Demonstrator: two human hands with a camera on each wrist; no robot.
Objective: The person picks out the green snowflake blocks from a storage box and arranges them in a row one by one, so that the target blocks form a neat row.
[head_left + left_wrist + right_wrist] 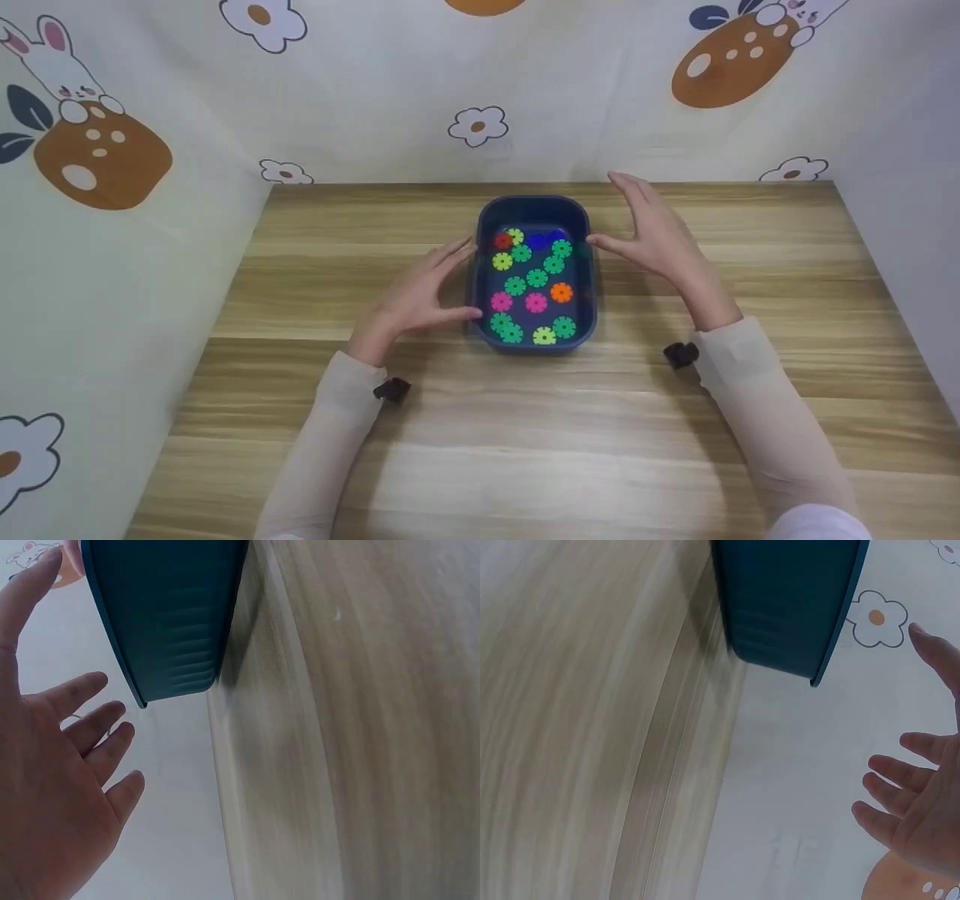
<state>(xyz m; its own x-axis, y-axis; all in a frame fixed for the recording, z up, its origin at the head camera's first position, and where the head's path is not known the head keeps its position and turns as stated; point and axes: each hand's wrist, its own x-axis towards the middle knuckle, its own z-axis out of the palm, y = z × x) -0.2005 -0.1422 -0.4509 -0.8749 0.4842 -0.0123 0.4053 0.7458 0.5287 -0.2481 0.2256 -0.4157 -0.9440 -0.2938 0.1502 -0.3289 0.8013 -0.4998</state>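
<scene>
A dark blue rectangular bin [536, 348] stands on the wood-grain table, with several flat notched plastic discs in it: green, yellow, pink, red, blue and one orange disc [561, 292]. On its left side is my left hand [420, 296], thumb and fingers spread, fingertips right at the rim. My right hand [651, 229] is off the bin's upper right side, its thumb tip close to the rim and the other fingers stretched away. In the left wrist view the bin's ribbed wall [172, 622] rises beside the extended fingers. The right wrist view has a gap between the fingers and the bin's wall [787, 607].
The wooden table [525, 435] runs up to a pale wall covering [375, 112] printed with flowers, rabbits and brown fruit. Similar covering closes off the left side, and a plain pale wall [900, 225] stands at right. Small black wrist cameras [681, 355] sit at both cuffs.
</scene>
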